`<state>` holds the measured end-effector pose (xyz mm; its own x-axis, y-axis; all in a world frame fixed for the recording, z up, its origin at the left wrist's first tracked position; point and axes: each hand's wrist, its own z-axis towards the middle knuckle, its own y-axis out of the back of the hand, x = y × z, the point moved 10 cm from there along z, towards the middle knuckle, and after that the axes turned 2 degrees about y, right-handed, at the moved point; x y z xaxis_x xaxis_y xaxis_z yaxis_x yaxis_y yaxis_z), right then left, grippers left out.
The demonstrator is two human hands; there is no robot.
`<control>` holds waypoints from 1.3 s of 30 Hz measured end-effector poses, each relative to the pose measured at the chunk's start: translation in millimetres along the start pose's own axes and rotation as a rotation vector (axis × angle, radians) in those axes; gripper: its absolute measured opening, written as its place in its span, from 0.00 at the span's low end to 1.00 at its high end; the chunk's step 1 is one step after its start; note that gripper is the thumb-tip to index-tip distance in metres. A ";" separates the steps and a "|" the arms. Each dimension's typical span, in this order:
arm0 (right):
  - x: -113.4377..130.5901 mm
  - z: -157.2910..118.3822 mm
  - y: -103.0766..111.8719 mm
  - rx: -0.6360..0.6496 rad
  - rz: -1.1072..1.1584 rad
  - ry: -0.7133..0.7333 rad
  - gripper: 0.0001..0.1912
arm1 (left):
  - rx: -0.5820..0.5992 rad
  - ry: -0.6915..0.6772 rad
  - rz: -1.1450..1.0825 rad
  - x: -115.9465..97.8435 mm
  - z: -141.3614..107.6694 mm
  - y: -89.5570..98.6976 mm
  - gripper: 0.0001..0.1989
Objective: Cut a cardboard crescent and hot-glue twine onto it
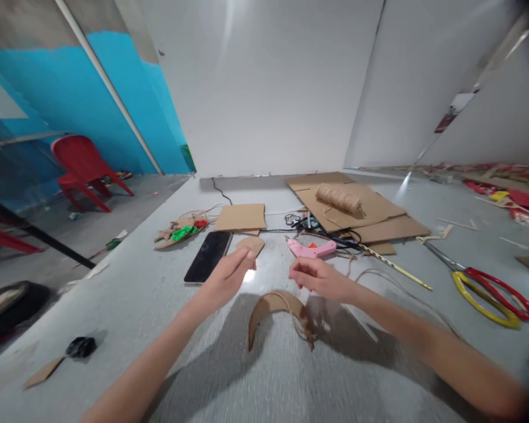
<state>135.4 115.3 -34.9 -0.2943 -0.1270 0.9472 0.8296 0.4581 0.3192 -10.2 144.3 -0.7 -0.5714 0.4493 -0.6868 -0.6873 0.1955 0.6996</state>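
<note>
My left hand (pixel 231 275) is closed on a small cardboard piece (pixel 252 244) with a rounded edge, held between thumb and fingers. To its right my right hand (pixel 320 279) hovers over the table, fingers curled together; whatever is between them, if anything, cannot be made out. Below and between both hands lies a curved cardboard crescent (pixel 271 302), with a strand of twine (pixel 293 311) looped over its right side. A pink hot glue gun (pixel 312 249) rests just beyond my right hand. Left of my left hand is a black smartphone (pixel 208 257).
A twine roll (pixel 338 198) sits on cardboard sheets (pixel 374 205) at the back. Red-and-yellow-handled scissors (pixel 489 294) lie at right. A square cardboard piece (pixel 240 217) and a green-and-red decorated piece (pixel 183 231) are behind the phone. A black bundle (pixel 81 347) lies front left.
</note>
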 end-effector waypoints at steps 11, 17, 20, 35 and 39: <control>-1.4 4.1 -31.6 -0.003 -0.742 0.124 0.12 | 0.273 -0.123 0.243 9.6 -14.0 -64.7 0.06; -7.3 3.8 -38.9 0.017 -0.753 0.178 0.08 | 0.234 -0.073 0.230 12.9 -12.5 -63.5 0.08; -7.9 1.6 -43.3 0.041 -0.794 0.203 0.09 | 0.210 -0.044 0.231 14.1 -11.9 -60.6 0.08; -8.0 0.0 -45.6 0.008 -0.895 0.228 0.13 | 0.071 0.009 0.056 22.0 -7.1 -38.3 0.13; -6.3 -0.1 -47.8 0.018 -0.898 0.215 0.12 | -0.160 0.068 0.123 35.5 -1.7 4.4 0.17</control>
<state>97.6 94.1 -56.1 -0.7283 -0.6007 0.3298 0.3244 0.1217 0.9381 -34.2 159.7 -22.4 -0.6804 0.4002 -0.6139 -0.6699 -0.0002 0.7424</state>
